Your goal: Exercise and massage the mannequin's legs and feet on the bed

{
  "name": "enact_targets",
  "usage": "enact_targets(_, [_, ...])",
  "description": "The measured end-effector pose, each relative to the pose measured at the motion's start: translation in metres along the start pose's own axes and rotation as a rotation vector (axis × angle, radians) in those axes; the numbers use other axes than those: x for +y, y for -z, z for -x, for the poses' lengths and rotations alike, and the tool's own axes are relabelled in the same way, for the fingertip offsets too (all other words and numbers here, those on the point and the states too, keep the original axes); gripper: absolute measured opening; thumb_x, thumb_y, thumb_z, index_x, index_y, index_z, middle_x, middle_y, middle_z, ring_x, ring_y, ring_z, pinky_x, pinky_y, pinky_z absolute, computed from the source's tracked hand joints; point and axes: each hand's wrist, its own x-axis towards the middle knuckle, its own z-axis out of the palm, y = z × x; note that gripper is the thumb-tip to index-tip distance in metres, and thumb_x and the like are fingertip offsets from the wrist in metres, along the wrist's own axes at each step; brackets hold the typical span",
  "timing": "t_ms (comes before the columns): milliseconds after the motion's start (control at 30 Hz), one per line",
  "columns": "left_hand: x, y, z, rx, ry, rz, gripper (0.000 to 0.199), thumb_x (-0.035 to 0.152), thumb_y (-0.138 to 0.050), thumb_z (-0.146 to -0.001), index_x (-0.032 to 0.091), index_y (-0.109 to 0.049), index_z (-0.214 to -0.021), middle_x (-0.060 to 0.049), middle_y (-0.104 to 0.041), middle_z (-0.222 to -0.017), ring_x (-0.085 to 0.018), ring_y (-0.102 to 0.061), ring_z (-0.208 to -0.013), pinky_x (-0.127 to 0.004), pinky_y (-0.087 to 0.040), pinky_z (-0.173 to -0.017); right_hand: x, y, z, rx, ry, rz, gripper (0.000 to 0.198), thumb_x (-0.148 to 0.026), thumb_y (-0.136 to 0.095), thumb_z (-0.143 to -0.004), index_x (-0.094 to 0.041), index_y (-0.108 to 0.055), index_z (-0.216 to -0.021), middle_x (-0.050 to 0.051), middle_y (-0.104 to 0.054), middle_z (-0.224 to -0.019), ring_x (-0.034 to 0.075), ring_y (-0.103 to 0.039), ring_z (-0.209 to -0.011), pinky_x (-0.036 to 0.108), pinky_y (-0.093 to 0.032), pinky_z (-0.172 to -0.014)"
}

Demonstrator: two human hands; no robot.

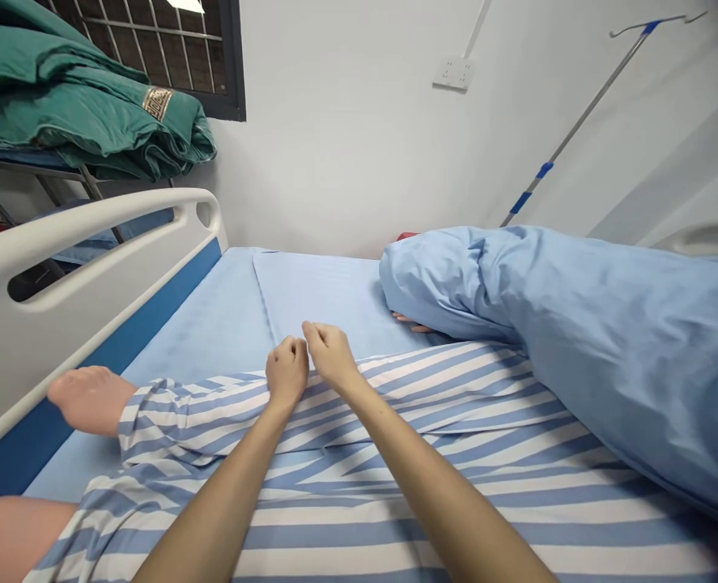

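Behind the bed (pixel 201 304), a white wall (pixel 334 146) is seen, with a socket panel (pixel 454 74) mounted on it and a barred window (pixel 232 61) set at the left. Green bedding (pixel 109 121) is piled on a metal-framed rack (pixel 90 183) below the window, and a drip stand (pixel 598 85) is placed at the right. The left end of the bed is bounded by a cream footboard (pixel 146 257) with a blue lower band. On the pale blue sheet (pixel 328 287), a lying figure's legs are covered by blue-and-white striped trousers (pixel 449 382), with bare feet (pixel 88 397) pointed toward the footboard. At the right, a blue quilt (pixel 631 340) is bunched over the figure, and fingers (pixel 420 328) are shown under its edge. Above the farther trouser leg, the left hand (pixel 286 371) and right hand (pixel 330 355) are held close together, both curled into fists; whether any cloth is pinched cannot be told.
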Motion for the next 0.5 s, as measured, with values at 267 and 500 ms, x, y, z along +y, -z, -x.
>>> enact_targets(267, [-0.001, -0.005, -0.001, -0.024, -0.009, -0.131, 0.033, 0.035, -0.036, -0.078, 0.02, -0.035, -0.049, 0.003, -0.041, -0.049, -0.011, -0.033, -0.051, -0.025, -0.022, -0.053, 0.044, -0.007, 0.011, 0.03, -0.038, 0.057, 0.042, -0.041, -0.034, -0.085, -0.019, -0.036, -0.05, -0.004, -0.035, -0.048, 0.009, -0.033, -0.05, 0.023, -0.023, -0.05])
enact_targets(500, [-0.002, -0.005, -0.003, -0.036, -0.038, -0.139, 0.033, 0.034, -0.039, -0.077, 0.019, -0.032, -0.048, 0.004, -0.034, -0.046, -0.01, -0.033, -0.05, -0.024, -0.022, -0.052, 0.05, -0.007, 0.011, 0.057, -0.038, -0.041, 0.044, -0.043, -0.032, -0.086, -0.019, -0.035, -0.049, -0.005, -0.035, -0.047, 0.009, -0.033, -0.048, 0.023, -0.023, -0.049])
